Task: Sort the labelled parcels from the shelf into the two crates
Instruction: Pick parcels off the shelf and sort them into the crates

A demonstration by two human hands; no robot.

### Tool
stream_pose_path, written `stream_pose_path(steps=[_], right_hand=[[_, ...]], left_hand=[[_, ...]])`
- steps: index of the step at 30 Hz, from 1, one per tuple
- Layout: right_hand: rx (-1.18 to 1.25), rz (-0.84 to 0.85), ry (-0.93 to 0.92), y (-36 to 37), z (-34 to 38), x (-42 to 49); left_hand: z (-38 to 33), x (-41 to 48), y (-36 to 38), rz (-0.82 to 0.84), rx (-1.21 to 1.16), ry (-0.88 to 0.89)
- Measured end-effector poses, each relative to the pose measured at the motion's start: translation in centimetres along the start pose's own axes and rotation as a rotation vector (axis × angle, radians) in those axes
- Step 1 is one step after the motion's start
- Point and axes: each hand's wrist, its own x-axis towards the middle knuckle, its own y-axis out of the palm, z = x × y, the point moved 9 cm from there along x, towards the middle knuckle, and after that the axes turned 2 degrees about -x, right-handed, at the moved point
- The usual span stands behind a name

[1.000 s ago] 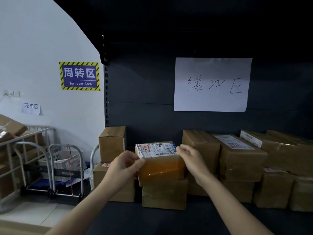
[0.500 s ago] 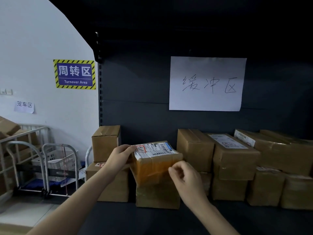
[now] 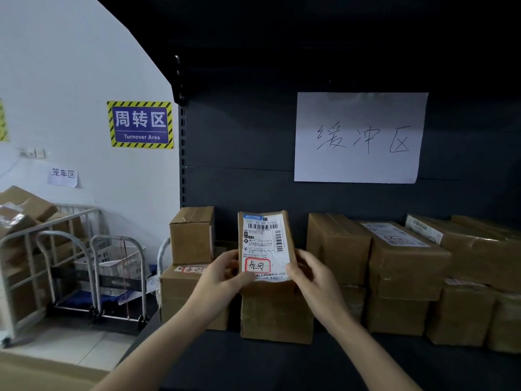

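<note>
**A:** Which item do the hands hold?

**B:** The left hand (image 3: 222,273) and the right hand (image 3: 313,273) grip one brown parcel (image 3: 266,221) between them. The fingers curl round its left and right edges, and the thumbs lie on its front face. The parcel stands upright at the middle of the shelf (image 3: 282,362), in front of the dark back panel (image 3: 239,136).

**A:** What shows on its front?

**B:** A white shipping label (image 3: 265,246) carries barcodes near the top. A red-outlined handwritten mark (image 3: 258,265) sits near the bottom, close to the left hand. The printed text is too small to read.

**A:** What lies around it?

**B:** Directly below the parcel, a taped carton (image 3: 276,317) rests on the shelf. Whether the two touch cannot be told. To the left is a stack of two, with the upper carton (image 3: 191,235) plain. The lower carton (image 3: 183,297) bears a label with a similar red mark. To the right, further cartons (image 3: 406,263) fill the shelf in two layers, some labelled on top.

**A:** And beyond the shelf?

**B:** A white sheet (image 3: 358,136) with three handwritten characters is fixed to the back panel. On the white wall (image 3: 84,66) at left hangs a blue sign (image 3: 140,125) reading "Turnover Area", bordered in yellow and black. Below it stand metal trolleys (image 3: 118,280), with a white basket (image 3: 112,261) among them. A wire cage (image 3: 28,241) holding loose cartons stands at far left.
</note>
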Motion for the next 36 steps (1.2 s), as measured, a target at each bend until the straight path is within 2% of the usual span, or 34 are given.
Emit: stream_pose_path(steps=[3, 12, 16, 20, 25, 29, 33, 36], right_hand=[[0.001, -0.017, -0.039, -0.4, 0.2, -0.3], [-0.009, -0.114, -0.049, -2.6, -0.4, -2.1], [-0.002, -0.190, 0.015, -6.5, -2.4, -5.3], [-0.093, -0.254, 0.100, -10.4, -5.8, -8.7], [-0.296, -0.251, 0.215, -11.7, -10.2, -11.1], [-0.400, -0.193, 0.269, -10.6, -11.9, -10.7], [-0.446, -0.170, 0.286, -10.7, -12.0, -10.5], [-0.499, -0.218, 0.244, -11.8, -10.9, -10.7]], left_hand=[[-1.0, -0.6, 0.3, -0.012, 0.045, 0.122], [-2.0, -1.4, 2.0, 0.028, 0.073, 0.227], [-3.0, -2.5, 5.6, 0.111, 0.134, 0.330], [-1.7, -3.5, 11.0, 0.199, 0.273, 0.400], [3.0, -3.6, 16.0, 0.304, 0.425, 0.273], [5.4, -2.9, 16.9, 0.304, 0.508, 0.200], [5.3, -3.0, 16.6, 0.288, 0.553, 0.196], [4.1, -3.4, 15.7, 0.247, 0.575, 0.237]])
